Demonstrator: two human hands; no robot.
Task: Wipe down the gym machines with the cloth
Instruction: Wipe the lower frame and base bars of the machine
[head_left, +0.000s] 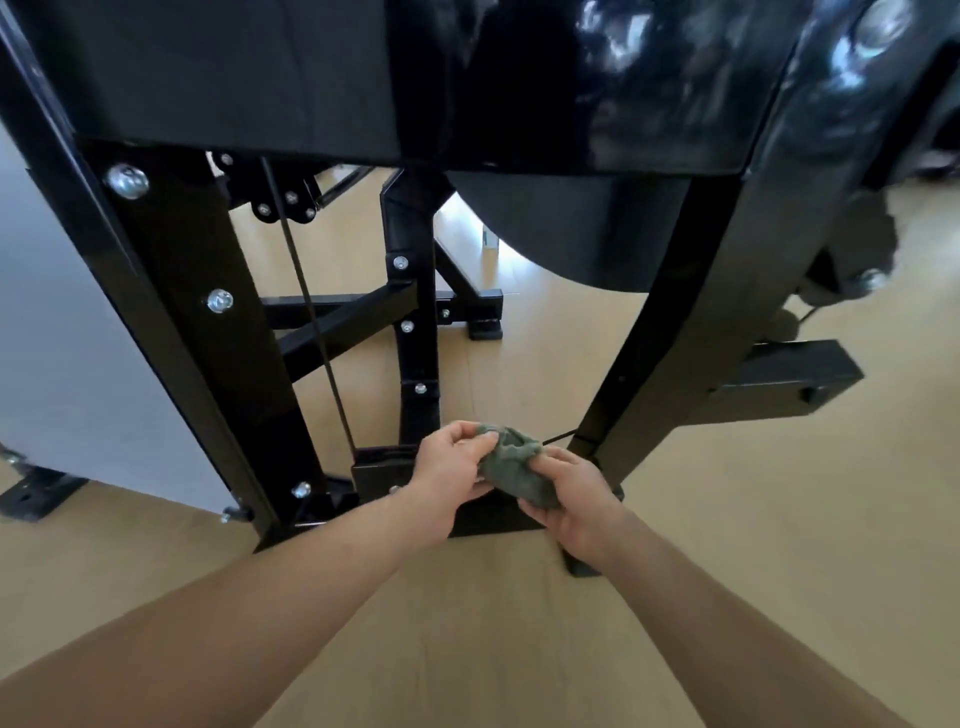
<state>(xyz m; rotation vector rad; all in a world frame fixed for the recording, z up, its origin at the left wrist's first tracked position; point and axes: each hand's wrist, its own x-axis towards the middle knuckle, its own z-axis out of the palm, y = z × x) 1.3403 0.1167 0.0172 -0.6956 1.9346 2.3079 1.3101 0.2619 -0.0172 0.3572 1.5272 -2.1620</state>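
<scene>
Down low, we see both hands meeting on a bunched grey-green cloth (514, 465) in front of the base of a black gym machine (649, 332). Left hand (454, 467) pinches the cloth's upper edge, fingers (480, 441) curled closed on the fabric. Right hand (579, 501) cups the lower part, fingers closed around it too. Cloth is held up in the air between the hands, just in front of the machine's low base plate (382, 467); we cannot tell if it touches the metal. A thin cable (311, 312) runs down the frame to the left of the hands. Silver bolts (127, 181) stud the left upright. Pale wood floor (779, 519) lies underneath.
</scene>
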